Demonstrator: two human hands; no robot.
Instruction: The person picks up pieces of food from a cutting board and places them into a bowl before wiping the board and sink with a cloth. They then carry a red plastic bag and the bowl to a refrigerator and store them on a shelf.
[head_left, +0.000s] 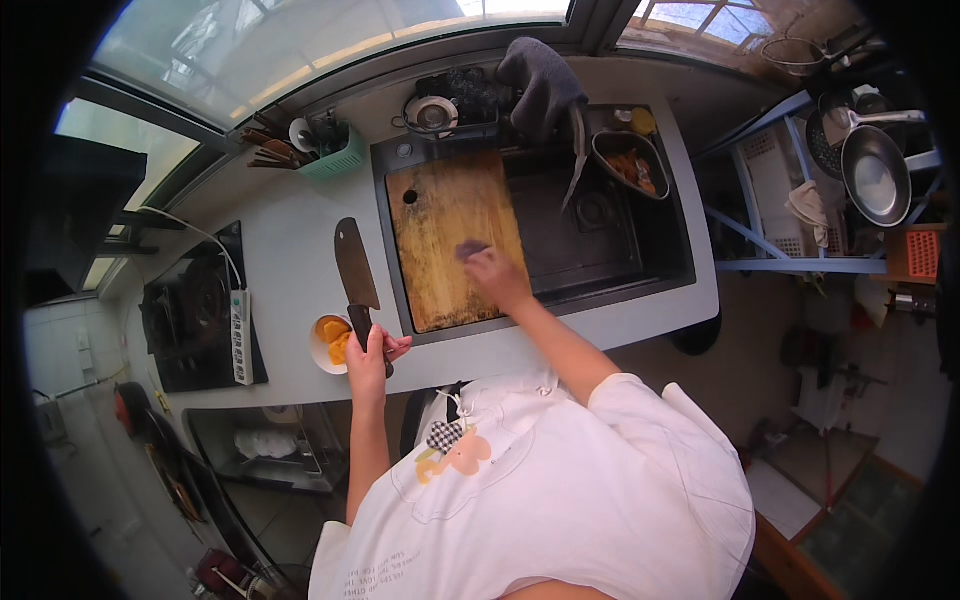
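My left hand grips the dark handle of a cleaver, whose wide blade points away from me over the white counter. Just left of that hand, a white bowl holds orange-yellow chunks of food. My right hand is over a wooden cutting board with dark stains, its fingertips on a small purplish thing, blurred, perhaps a cloth or sponge. The board lies across the left part of a dark sink.
A triangular strainer basket with orange scraps sits in the sink's far right corner. Behind the sink hangs a grey towel. A green utensil basket stands at the back left. Further left are a black cooktop and a white power strip.
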